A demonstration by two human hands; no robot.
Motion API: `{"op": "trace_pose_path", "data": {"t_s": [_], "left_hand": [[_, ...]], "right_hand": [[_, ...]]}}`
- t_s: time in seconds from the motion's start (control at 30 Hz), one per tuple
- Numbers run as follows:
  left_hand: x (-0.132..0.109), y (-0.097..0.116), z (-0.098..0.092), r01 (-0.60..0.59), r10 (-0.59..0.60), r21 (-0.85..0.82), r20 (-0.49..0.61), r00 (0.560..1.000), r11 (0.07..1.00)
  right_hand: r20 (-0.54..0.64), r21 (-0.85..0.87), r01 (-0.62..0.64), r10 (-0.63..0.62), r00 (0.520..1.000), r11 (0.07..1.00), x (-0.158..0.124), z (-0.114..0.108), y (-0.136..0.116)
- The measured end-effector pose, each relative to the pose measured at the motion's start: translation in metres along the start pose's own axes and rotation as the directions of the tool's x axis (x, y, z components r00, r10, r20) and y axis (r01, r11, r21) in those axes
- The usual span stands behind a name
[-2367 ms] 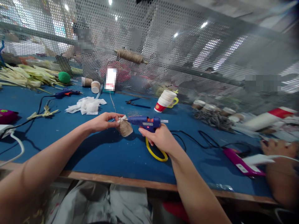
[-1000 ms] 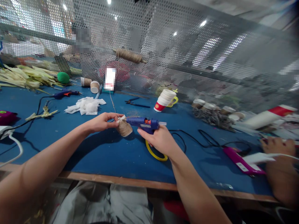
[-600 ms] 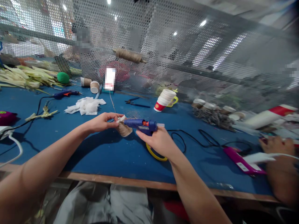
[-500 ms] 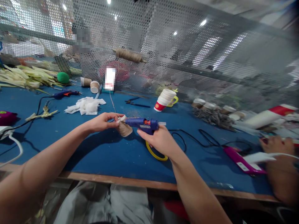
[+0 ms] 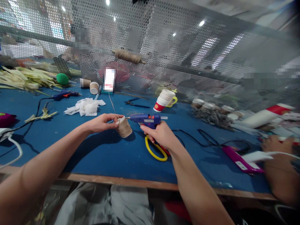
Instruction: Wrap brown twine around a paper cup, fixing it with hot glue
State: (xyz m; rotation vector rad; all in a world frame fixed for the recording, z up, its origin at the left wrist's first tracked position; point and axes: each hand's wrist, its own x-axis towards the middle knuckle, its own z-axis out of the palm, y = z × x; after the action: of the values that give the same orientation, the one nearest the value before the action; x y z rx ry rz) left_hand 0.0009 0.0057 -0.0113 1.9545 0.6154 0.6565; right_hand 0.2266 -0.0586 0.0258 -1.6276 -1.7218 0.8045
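My left hand pinches the white rim of a small paper cup wrapped in brown twine, which hangs tilted above the table. A strand of twine runs up from it toward the back. In my right hand is a blue hot glue gun, my fingers closed round its handle. Its nozzle points left and is at the cup's upper edge; whether it touches I cannot tell. Below my right hand lie scissors with yellow and red handles, partly covered by the hand.
Behind stand stacked paper cups, pliers, white cloth and a lit phone. A second glue gun lies left. Twine-wrapped cups are beyond. On the right are a purple power strip and another person's hand.
The cup has turned so more of its twine-wrapped side shows. My right hand has drawn the glue gun slightly right, exposing its nozzle and more of the scissors.
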Motion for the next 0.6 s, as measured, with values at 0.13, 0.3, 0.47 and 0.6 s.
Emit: {"op": "trace_pose_path", "data": {"t_s": [0.13, 0.3, 0.47, 0.6], "left_hand": [[-0.0003, 0.0004, 0.0000, 0.008, -0.008, -0.004, -0.001, 1.000, 1.000], [0.0000, 0.0001, -0.0004, 0.007, -0.007, 0.007, 0.003, 1.000, 1.000], [-0.0005, 0.0007, -0.0012, 0.008, -0.008, 0.026, 0.006, 1.000, 1.000], [-0.0008, 0.0023, -0.0010, 0.006, -0.006, 0.028, 0.007, 1.000, 1.000]], "right_hand": [[0.009, 0.024, -0.011, 0.011, 1.000, 1.000, 0.0018, 0.0003, 0.0011], [0.005, 0.054, -0.026, 0.026, 1.000, 0.998, 0.0040, 0.0008, 0.0039], [0.037, 0.093, -0.023, 0.019, 0.999, 0.995, 0.0035, -0.0004, 0.0058], [0.054, 0.110, -0.031, 0.025, 0.998, 0.994, 0.0033, -0.0013, 0.0048]]}}
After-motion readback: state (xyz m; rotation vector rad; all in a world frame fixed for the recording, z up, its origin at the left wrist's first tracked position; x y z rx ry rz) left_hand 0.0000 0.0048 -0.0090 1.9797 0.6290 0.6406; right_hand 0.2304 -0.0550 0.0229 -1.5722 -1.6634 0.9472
